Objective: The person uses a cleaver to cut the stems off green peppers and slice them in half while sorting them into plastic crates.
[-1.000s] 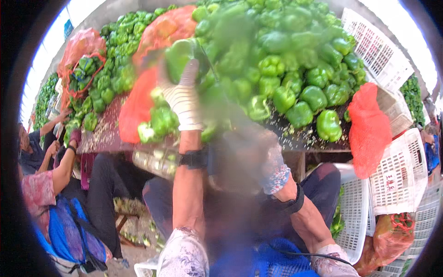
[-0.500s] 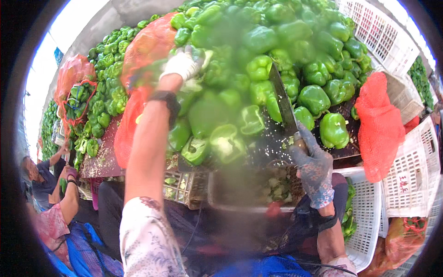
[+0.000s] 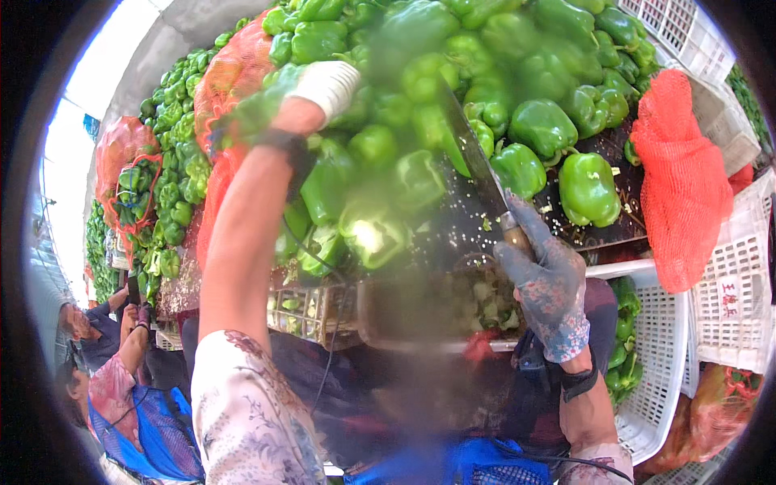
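My right hand [image 3: 546, 283], in a grey flowered glove, grips the wooden handle of a knife [image 3: 477, 162]. The long blade points up and away to the left, over the dark board [image 3: 461, 230] among the peppers. My left hand [image 3: 327, 89], in a white glove, reaches far forward onto the heap of green bell peppers [image 3: 420, 24]; its fingers are turned away and hidden. Nearest me lie cut bell peppers [image 3: 376, 234] with their pale insides showing. A whole bell pepper [image 3: 588, 190] sits right of the knife. A smear blurs the picture's middle.
A metal tray [image 3: 404, 315] with scraps is below the board's near edge. At right stand a white basket [image 3: 655, 356] holding peppers and a red mesh sack [image 3: 679, 186]. Stacked crates [image 3: 731, 283] lie beyond. Two people [image 3: 113, 356] work at far left, one with a knife.
The whole view has shifted a little. My left hand has turned, so its fingers no longer show. My right hand still holds the knife, its blade now tilted farther left.
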### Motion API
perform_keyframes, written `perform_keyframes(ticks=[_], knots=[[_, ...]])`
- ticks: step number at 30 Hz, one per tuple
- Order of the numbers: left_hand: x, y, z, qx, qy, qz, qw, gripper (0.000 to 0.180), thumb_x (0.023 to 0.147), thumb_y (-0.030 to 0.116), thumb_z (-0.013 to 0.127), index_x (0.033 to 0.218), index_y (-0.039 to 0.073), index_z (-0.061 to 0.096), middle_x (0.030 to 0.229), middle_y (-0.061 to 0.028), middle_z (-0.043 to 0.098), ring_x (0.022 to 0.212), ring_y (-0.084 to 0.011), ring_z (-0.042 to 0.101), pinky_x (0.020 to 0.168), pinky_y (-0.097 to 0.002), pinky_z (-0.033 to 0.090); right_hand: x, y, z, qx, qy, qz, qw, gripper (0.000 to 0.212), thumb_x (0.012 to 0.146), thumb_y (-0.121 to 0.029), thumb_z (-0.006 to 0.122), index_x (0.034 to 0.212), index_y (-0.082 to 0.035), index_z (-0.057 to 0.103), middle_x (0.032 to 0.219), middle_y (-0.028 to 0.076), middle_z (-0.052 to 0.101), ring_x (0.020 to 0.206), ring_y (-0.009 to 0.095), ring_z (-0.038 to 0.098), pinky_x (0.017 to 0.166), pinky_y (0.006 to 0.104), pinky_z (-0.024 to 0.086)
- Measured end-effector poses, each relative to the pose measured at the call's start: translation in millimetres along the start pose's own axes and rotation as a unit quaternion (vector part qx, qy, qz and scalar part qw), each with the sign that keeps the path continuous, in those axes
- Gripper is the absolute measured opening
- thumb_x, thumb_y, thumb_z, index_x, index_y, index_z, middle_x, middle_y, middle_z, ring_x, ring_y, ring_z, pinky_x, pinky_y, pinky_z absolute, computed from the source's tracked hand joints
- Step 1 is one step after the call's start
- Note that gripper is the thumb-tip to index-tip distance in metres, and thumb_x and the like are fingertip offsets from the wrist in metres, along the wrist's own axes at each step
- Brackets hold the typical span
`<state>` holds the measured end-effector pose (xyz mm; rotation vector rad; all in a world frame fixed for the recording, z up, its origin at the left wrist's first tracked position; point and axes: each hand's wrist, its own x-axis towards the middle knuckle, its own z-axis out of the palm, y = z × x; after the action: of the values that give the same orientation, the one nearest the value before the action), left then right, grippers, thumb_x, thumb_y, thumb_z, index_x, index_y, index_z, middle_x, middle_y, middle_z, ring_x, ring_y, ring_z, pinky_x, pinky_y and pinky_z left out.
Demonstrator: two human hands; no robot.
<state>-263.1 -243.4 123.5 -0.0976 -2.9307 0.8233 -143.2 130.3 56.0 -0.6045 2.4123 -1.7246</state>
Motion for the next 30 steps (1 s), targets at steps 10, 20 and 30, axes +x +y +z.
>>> perform_keyframes(ticks=[10,20,30], knots=[[-87,86,-78,-0.357,0.306,-0.221,0.855,0.022,0.080,0.022,0.074,0.096,0.008,0.071,0.086,-0.0161,0.070,0.078,-0.0310,0.068,0.074,-0.0376,0.053,-16,-7,-1,0.104,0.074,0.008,0.992,0.049,0.088,-0.003,0.065,0.137,-0.009,0.058,0.097,-0.003,0.066,0.056,0.000,0.046,0.046,0.0172,0.039],[-178,284,-48,-0.404,0.192,-0.248,0.859,0.018,0.084,0.015,0.071,0.100,0.007,0.068,0.087,-0.0138,0.070,0.073,-0.0277,0.067,0.069,-0.0360,0.053,-82,4,-10,-0.044,0.069,0.002,0.997,0.049,0.090,-0.015,0.065,0.139,-0.020,0.057,0.074,-0.004,0.060,0.053,0.003,0.048,0.048,0.0245,0.042],[-158,264,-12,-0.539,0.294,-0.330,0.717,0.036,0.094,0.018,0.061,0.124,-0.003,0.059,0.110,-0.0200,0.066,0.097,-0.0290,0.061,0.091,-0.0357,0.047,-90,3,-19,-0.035,0.043,-0.017,0.998,0.046,0.092,-0.017,0.063,0.138,-0.017,0.056,0.075,0.000,0.060,0.057,0.011,0.050,0.050,0.0275,0.042]])
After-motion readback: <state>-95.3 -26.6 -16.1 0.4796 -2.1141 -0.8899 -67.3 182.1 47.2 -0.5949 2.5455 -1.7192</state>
